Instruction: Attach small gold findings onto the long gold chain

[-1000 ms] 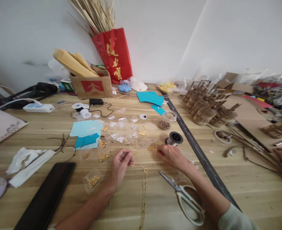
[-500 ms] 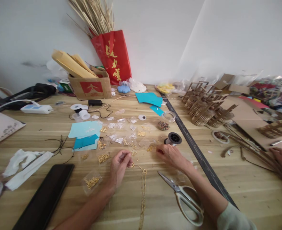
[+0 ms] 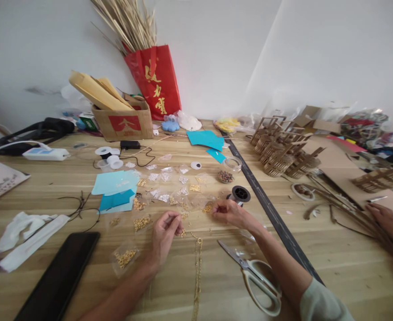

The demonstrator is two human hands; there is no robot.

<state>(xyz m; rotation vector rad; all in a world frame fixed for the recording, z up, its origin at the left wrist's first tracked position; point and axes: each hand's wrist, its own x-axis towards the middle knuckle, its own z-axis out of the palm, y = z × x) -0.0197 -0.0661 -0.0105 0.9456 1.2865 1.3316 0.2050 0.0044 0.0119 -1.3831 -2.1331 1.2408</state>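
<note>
My left hand (image 3: pixel 165 234) is closed in a pinch over the table, with a small cluster of gold beads (image 3: pixel 183 232) at its fingertips. Just right of that, a thin gold chain (image 3: pixel 198 272) with a ring at its upper end lies stretched toward me. My right hand (image 3: pixel 229 212) has its fingers drawn together beside a little pile of gold beads (image 3: pixel 206 208); whatever they pinch is too small to make out. Scissors (image 3: pixel 251 272) with pale handles lie partly open below my right forearm. A dark spool (image 3: pixel 241 194) stands just behind my right hand.
Small bags of gold beads (image 3: pixel 142 222) and silver pieces (image 3: pixel 164 198) spread across the middle. A black phone (image 3: pixel 59 276) lies at left, blue sheets (image 3: pixel 116 200) behind it. Woven baskets (image 3: pixel 276 154) stand at right, near another person's hand (image 3: pixel 388 218).
The view has shifted slightly, moving most things a little left in the picture. My right fingertips are slightly closer to the gold bead pile. My left hand keeps its pinch.
</note>
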